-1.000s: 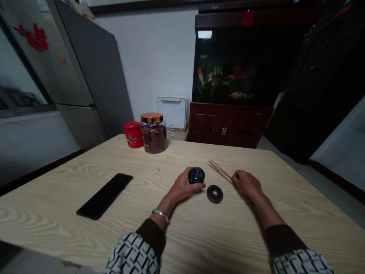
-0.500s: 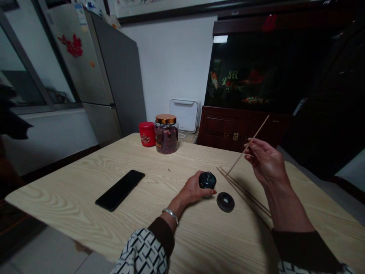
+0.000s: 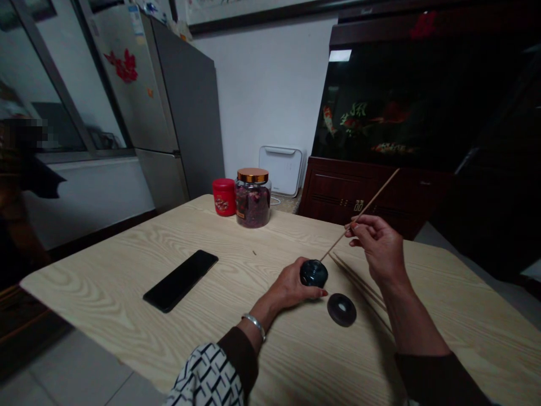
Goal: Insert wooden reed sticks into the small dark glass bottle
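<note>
A small dark glazed pot [image 3: 314,274] stands on the table, with the fingers of my left hand [image 3: 291,285] wrapped round its left side. My right hand [image 3: 378,245] pinches a thin wooden stick [image 3: 376,195] between thumb and fingers, tilted up to the right. The stick's lower tip is at the pot's top rim; whether it is inside, I cannot tell. Just right of the pot lies a dark round disc [image 3: 342,310] with a pale centre. More thin sticks [image 3: 359,280] lie on the table under my right hand, partly hidden by my forearm.
A black phone [image 3: 181,280] lies on the wooden table [image 3: 127,259] at left. Towards the back stand a red canister [image 3: 224,197] and a glass jar [image 3: 252,200] with a copper-coloured lid. Beyond the table are a fridge [image 3: 186,101] and a fish tank [image 3: 380,107]. A dark shape, perhaps a person, is at far left.
My right hand has moved left and brought the stick's lower tip from above the loose sticks to the pot's rim. My left hand still holds the pot. The view has shifted slightly.
</note>
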Available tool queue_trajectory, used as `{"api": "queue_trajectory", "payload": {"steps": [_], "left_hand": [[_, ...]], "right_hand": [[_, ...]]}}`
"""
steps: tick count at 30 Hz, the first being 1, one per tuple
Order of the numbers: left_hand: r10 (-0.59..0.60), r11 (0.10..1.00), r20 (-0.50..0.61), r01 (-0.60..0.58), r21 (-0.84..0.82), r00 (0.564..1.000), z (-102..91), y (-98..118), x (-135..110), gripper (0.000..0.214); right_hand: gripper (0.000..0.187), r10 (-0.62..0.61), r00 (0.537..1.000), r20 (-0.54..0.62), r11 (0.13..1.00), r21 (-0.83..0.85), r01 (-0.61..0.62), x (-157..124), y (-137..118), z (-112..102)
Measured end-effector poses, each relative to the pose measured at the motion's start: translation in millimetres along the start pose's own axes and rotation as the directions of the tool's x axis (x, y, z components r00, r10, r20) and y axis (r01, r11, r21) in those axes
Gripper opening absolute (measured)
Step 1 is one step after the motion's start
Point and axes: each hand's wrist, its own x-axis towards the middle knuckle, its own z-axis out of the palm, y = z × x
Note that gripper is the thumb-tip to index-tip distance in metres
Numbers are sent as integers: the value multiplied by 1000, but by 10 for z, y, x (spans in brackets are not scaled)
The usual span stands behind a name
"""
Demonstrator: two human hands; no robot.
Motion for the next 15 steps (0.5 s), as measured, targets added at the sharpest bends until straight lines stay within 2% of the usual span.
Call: {"api": "queue_trajectory", "payload": {"steps": [6, 10, 12, 15], "left_hand": [[4, 1000, -5, -4, 6, 1000, 0, 11, 5, 73], [11, 1000, -3, -11, 17, 1000, -5, 31, 2, 70], [4, 1000, 2, -4, 2, 1000, -7, 35, -1, 70], [-7, 1000, 13, 8, -20, 1000, -9, 35, -4, 71]], "right_hand": [[28, 47, 991, 128, 998, -51, -40, -119, 34, 108], [33, 182, 925, 334, 977, -164, -133, -180, 7, 141], [35, 223, 900, 375, 960, -244, -136, -158, -18, 64], [32, 214, 898, 384, 931, -357, -69, -53, 1, -191]]}}
